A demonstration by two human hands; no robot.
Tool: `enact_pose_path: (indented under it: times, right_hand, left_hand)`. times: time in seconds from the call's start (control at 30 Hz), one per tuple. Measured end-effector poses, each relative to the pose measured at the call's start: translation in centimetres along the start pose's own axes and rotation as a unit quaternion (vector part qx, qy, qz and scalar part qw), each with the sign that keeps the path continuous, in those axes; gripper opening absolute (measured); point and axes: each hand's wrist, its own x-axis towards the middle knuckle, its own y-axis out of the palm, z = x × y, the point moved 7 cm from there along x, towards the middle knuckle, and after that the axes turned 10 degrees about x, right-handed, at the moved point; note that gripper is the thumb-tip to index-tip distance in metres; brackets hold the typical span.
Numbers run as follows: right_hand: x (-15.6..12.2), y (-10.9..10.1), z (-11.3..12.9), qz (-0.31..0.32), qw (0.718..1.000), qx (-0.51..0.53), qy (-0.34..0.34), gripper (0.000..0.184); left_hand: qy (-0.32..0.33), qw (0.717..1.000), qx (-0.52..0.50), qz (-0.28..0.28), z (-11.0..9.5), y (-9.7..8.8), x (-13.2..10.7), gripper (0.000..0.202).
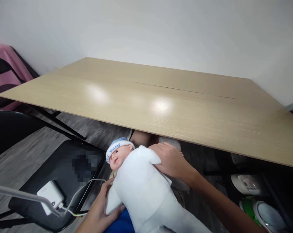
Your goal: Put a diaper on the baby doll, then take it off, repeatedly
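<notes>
A baby doll with a white cloth body lies face up and tilted across my lap, below the table's front edge. On its head, turned to the left, sits a white and blue knit cap with "Baby" lettering. My left hand is wrapped round the doll's arm at the lower left, thumb underneath. At the doll's other arm, on the right, my right hand curls its fingers over and beside the white cloth. Some of those fingertips are hidden behind the doll.
A wooden table stands ahead against a white wall. To the left is a black chair bearing a white power adapter with cables running past my left arm. Round containers sit under the table at right. Pink cloth hangs far left.
</notes>
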Motion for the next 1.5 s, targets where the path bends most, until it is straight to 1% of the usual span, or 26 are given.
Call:
enact_pose_path:
  times: [0.03,0.07,0.1,0.17,0.23,0.27,0.33,0.4,0.47,0.5,0.57,0.63,0.7,0.73,0.8,0.9,0.97,1.07,1.17,1.27,1.33,1.4,1.5]
  right_hand:
    - [-0.4,-0.6,0.5,-0.009,1.0,-0.002,-0.007,0.025]
    - [-0.9,-1.4,1.1,-0.021,1.0,-0.004,-0.015,0.027]
    - [-1.7,-2.3,1.6,-0.036,0.999,-0.005,-0.021,0.03]
    - [-3.8,-4.7,2.6,-0.075,0.997,-0.012,-0.028,0.036]
    - [-6.5,-7.4,3.2,-0.118,0.993,-0.025,-0.02,0.04]
    - [-7.8,-8.7,3.3,-0.134,0.99,-0.032,-0.009,0.041]
    - [-10.2,-11.1,2.7,-0.169,0.984,-0.041,0.041,0.039]
    - [-11.9,-12.8,1.0,-0.187,0.974,-0.042,0.119,0.031]
    - [-12.9,-14.0,-1.8,-0.191,0.959,-0.047,0.203,0.022]
    - [-13.2,-14.4,-3.3,-0.189,0.951,-0.054,0.239,0.02]
    - [-13.4,-15.1,-6.4,-0.193,0.934,-0.077,0.291,0.023]
    - [-13.4,-15.5,-8.9,-0.209,0.921,-0.095,0.316,0.034]
    - [-13.5,-15.6,-10.4,-0.229,0.914,-0.097,0.32,0.043]
    - [-13.7,-15.4,-10.9,-0.236,0.913,-0.092,0.319,0.044]
    - [-14.4,-14.9,-11.4,-0.253,0.909,-0.079,0.322,0.04]
    - [-16.3,-14.1,-12.3,-0.287,0.89,-0.073,0.345,0.035]
    - [-17.2,-13.6,-13.0,-0.295,0.884,-0.068,0.356,0.033]
    - [-17.1,-13.6,-14.1,-0.297,0.885,-0.047,0.354,0.03]
    - [-15.2,-14.3,-15.1,-0.305,0.886,-0.028,0.349,0.03]
    - [-12.4,-15.3,-16.5,-0.296,0.886,-0.029,0.356,0.032]
    - [-10.3,-16.1,-17.6,-0.286,0.889,-0.039,0.355,0.035]
    - [-8.1,-17.0,-18.8,-0.278,0.897,-0.047,0.34,0.042]
    - [-4.7,-18.4,-20.9,-0.267,0.907,-0.066,0.319,0.051]
  left_hand:
    - [-0.006,1.0,-0.022,0.016,0.1,0.2,-0.2,0.072]
    - [-0.003,0.999,-0.042,0.022,-0.1,0.2,-0.2,0.071]
    - [0.009,0.998,-0.056,0.019,-0.7,0.0,-0.2,0.071]
    - [0.047,0.997,-0.065,0.005,-2.5,-0.6,0.2,0.079]
    - [0.101,0.993,-0.055,0.004,-5.1,-1.4,1.4,0.085]
    - [0.131,0.99,-0.048,0.011,-6.8,-1.7,2.3,0.084]
    - [0.201,0.978,-0.036,0.034,-10.6,-2.5,4.9,0.079]
    - [0.261,0.964,-0.023,0.049,-14.7,-3.5,8.2,0.076]
    - [0.306,0.951,0.003,0.045,-18.5,-4.3,11.9,0.075]
    - [0.316,0.947,0.024,0.051,-20.1,-4.4,13.8,0.076]
    - [0.318,0.944,0.057,0.06,-22.5,-4.2,17.5,0.078]
    - [0.325,0.94,0.085,0.062,-23.9,-3.9,20.6,0.079]
    - [0.334,0.934,0.111,0.063,-24.6,-3.6,22.8,0.078]
    - [0.337,0.931,0.122,0.066,-24.7,-3.5,23.6,0.077]
    - [0.34,0.927,0.14,0.079,-24.5,-3.6,24.4,0.074]
    - [0.329,0.925,0.162,0.096,-23.4,-4.4,24.6,0.069]
    - [0.308,0.927,0.188,0.102,-22.3,-5.1,24.8,0.065]
    - [0.282,0.928,0.223,0.097,-20.6,-6.0,25.6,0.057]
    - [0.278,0.93,0.226,0.078,-20.1,-6.7,27.2,0.05]
    - [0.267,0.938,0.214,0.063,-20.3,-7.1,29.9,0.049]
    - [0.254,0.943,0.21,0.048,-20.5,-7.4,32.5,0.052]
    - [0.249,0.946,0.207,0.035,-20.8,-7.6,35.5,0.056]
    - [0.261,0.944,0.201,0.027,-21.1,-7.4,40.2,0.064]
